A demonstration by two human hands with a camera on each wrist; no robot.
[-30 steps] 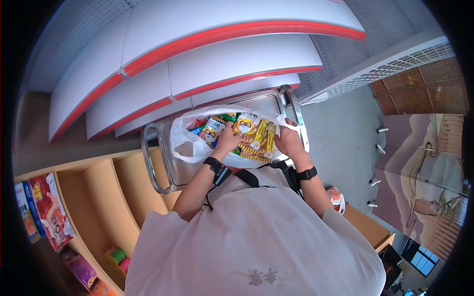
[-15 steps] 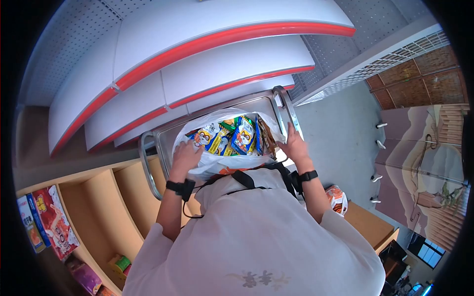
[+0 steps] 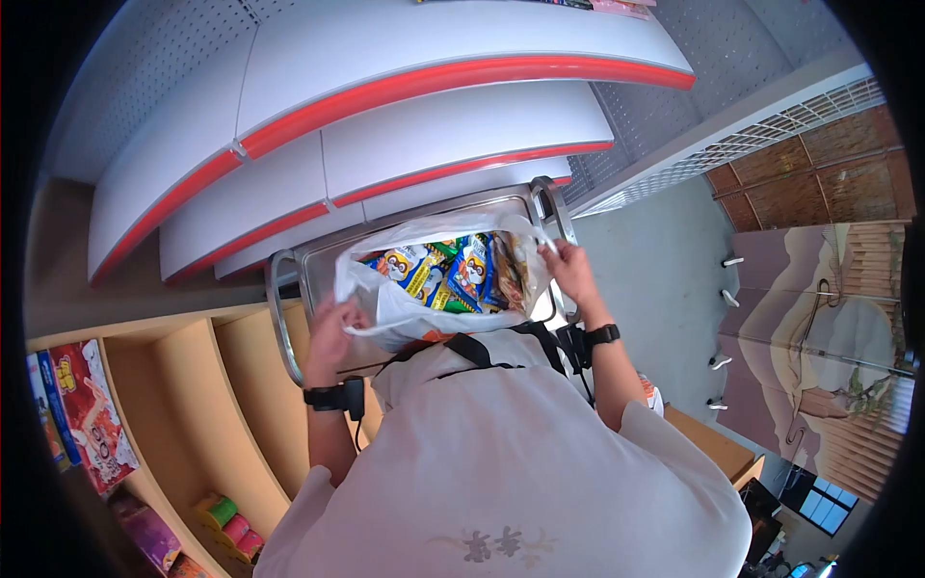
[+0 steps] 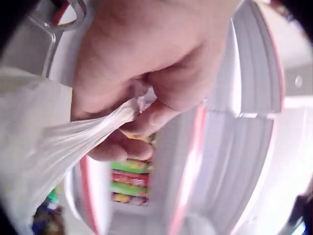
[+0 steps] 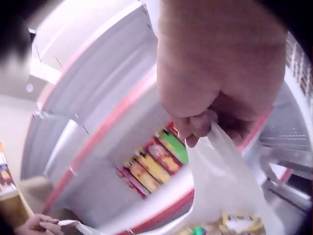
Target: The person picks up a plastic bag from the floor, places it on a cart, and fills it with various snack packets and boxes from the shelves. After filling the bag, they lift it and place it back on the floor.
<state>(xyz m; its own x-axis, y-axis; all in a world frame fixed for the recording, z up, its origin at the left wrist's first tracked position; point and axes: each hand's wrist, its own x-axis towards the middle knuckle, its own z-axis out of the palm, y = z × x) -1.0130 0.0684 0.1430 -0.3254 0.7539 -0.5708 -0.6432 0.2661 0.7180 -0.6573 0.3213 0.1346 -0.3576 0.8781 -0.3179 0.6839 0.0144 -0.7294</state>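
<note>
A white plastic bag (image 3: 390, 313) full of colourful snack packets (image 3: 472, 270) lies open on a metal cart (image 3: 318, 260). My left hand (image 3: 333, 337) pinches the bag's left edge; in the left wrist view the gathered plastic runs between the thumb and fingers of the left hand (image 4: 146, 73). At the opposite side, my right hand (image 3: 570, 275) pinches the bag's other edge. The right wrist view shows the right hand (image 5: 220, 78) with the stretched plastic (image 5: 220, 171) hanging from its fingertips.
White shelves with red edges (image 3: 462, 77) rise beyond the cart. Wooden shelving (image 3: 183, 385) with boxes and colourful rolls (image 3: 231, 525) stands at the left. A folding screen (image 3: 809, 337) is at the right, with a wooden box (image 3: 708, 438) nearer.
Both hands have come to grip the bag's edges. The left hand has left the packets and moved left and down. The yellow packet in front has gone from the top of the bag.
</note>
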